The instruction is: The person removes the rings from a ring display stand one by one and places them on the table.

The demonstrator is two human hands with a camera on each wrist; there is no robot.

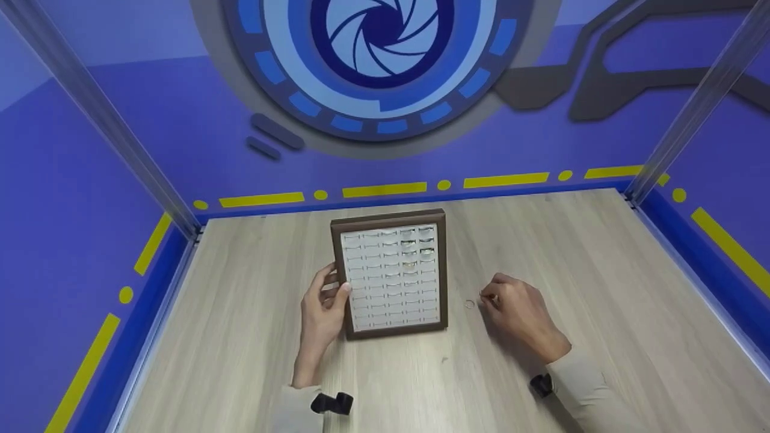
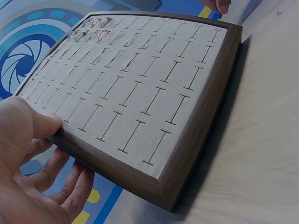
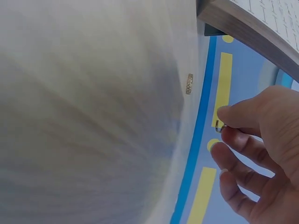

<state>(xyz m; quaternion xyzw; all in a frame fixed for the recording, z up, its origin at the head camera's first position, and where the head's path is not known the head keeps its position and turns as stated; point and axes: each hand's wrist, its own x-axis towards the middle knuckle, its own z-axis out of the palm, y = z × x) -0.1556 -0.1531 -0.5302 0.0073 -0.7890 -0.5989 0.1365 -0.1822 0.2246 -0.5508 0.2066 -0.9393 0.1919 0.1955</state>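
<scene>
My left hand (image 1: 325, 313) grips the left side of a brown-framed ring display tray (image 1: 443, 282), with the thumb over the front edge and the fingers behind. The tray is tilted up, facing me. Its pale pad has rows of slots, and several rings (image 1: 426, 252) sit in the slots at its upper right. To the right of the tray, my right hand (image 1: 520, 310) pinches a small ring (image 3: 219, 126) between thumb and forefinger, just above the table. Another ring (image 1: 470, 304), gold-toned and patterned in the right wrist view, lies on the table between that hand and the tray.
A light wood-grain table (image 1: 240, 337) lies beneath everything. Blue printed panels (image 1: 150, 132) with yellow dashes stand at the back and both sides, with metal posts (image 1: 692, 114) at the corners. Black bands (image 1: 332, 403) are strapped over both sleeves.
</scene>
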